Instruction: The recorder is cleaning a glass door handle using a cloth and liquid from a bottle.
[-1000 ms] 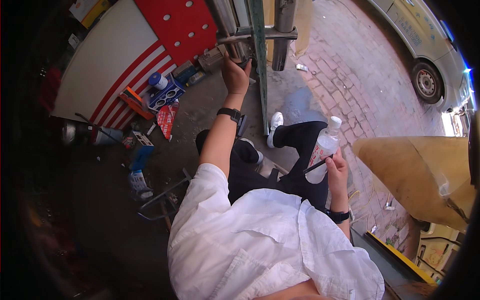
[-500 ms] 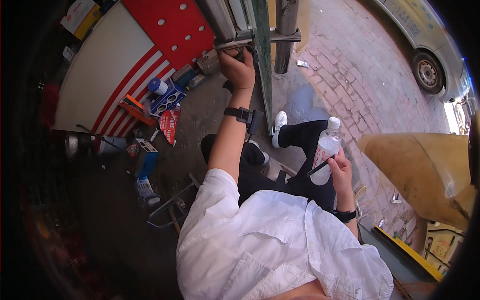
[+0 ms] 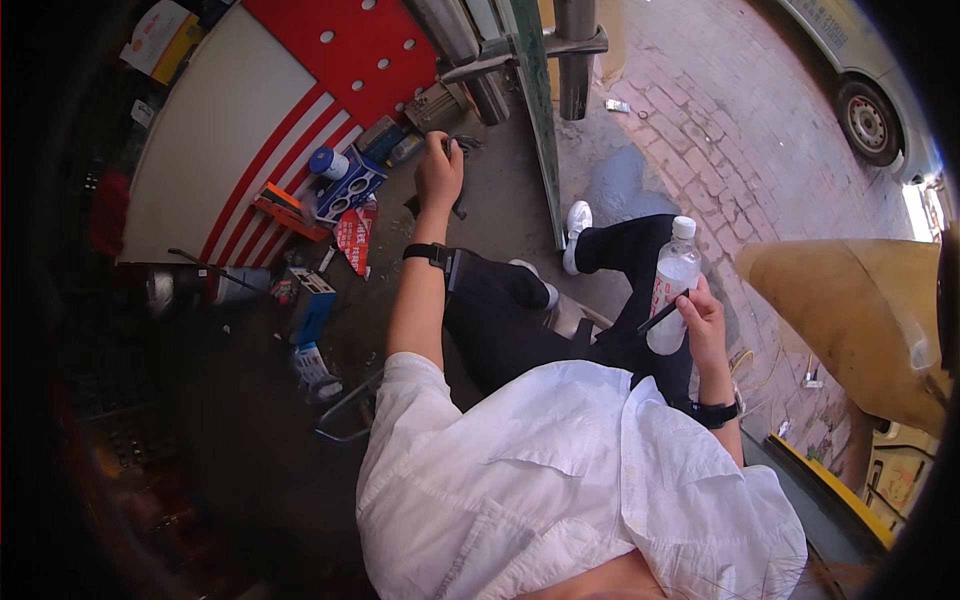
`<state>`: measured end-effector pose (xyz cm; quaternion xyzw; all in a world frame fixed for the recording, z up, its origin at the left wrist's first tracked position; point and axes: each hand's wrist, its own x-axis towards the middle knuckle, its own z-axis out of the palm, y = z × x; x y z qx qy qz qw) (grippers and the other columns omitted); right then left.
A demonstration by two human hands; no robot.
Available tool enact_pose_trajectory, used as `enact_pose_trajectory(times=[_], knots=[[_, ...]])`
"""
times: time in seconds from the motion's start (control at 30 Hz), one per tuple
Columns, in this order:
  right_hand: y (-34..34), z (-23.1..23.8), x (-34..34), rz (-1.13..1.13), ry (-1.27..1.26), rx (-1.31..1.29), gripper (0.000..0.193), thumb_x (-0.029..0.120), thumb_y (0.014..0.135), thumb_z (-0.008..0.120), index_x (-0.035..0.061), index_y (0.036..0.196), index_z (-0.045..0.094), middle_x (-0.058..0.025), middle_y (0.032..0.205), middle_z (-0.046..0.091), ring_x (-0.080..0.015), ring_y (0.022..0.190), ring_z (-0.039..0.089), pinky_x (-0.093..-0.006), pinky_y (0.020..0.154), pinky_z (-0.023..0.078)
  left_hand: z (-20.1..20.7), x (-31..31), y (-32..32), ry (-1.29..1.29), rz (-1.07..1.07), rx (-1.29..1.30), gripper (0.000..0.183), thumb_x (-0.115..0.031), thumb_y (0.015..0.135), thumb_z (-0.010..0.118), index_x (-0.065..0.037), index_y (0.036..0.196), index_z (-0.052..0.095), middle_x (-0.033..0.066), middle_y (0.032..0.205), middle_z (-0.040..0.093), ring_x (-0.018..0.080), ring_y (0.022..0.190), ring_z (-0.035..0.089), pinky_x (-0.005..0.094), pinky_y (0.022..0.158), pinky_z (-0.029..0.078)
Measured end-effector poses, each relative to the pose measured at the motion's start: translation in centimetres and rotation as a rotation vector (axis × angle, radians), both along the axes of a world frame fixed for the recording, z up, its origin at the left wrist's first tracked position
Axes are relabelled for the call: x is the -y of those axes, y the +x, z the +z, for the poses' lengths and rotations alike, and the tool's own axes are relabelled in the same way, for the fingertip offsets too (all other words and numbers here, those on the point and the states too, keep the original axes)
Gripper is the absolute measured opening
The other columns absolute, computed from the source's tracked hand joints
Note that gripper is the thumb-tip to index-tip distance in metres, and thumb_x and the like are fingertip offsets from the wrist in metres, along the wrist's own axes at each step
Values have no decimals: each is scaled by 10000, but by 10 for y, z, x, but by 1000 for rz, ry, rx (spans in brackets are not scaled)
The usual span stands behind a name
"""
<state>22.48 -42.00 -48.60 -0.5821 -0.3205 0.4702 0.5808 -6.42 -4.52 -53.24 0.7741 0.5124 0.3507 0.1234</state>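
Observation:
My left hand [image 3: 438, 175] is raised and closed around something dark that I cannot make out; dark bits of it show beside the fingers and below the wrist side. It is just short of the steel door handle [image 3: 482, 65] and apart from it. The handle is fixed through the edge of a glass door [image 3: 538, 110]. In my right hand [image 3: 706, 325], a clear plastic bottle [image 3: 672, 300] with a white cap stands nearly upright. A thin black stick-like item [image 3: 660, 315] is pinched by the same fingers, lying across the bottle.
Boxes, including a blue one [image 3: 350, 185] and an orange one [image 3: 290, 208], lie on the left by a red and white panel [image 3: 345, 50]. A yellow-brown curved panel [image 3: 850, 320] stands at the right. Beyond it are brick paving [image 3: 690, 140] and a parked van [image 3: 870, 110].
My left hand has let go of the door handle and drawn back down and left, keeping a dark thing. The bottle stays in my right hand; the view has shifted slightly.

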Motion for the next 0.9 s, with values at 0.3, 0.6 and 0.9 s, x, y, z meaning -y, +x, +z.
enact_pose_trajectory(times=[0.3,0.6,0.9], knots=[[-8,3,-13,77,101,-10,159,138,873,676,-12,903,720,-136,1410,438,-238,1267,457,-344,1039,341,57,51,29,85,-404,124,223,-27,724,759,-50,860,583,82,981,484,240,850,565,334,741,468],[-12,4,-8,46,48,15,179,165,869,671,-11,875,699,-115,1382,455,-228,1255,448,-331,1026,326,65,12,55,154,-220,28,366,-349,767,790,-95,916,572,77,870,654,276,865,651,386,709,514],[-5,-3,-7,58,43,-4,132,92,860,675,-24,905,719,-130,1405,444,-230,1228,492,-339,1010,385,75,1,54,83,-359,90,292,-310,764,794,-93,894,648,72,850,706,268,820,692,367,702,530]])
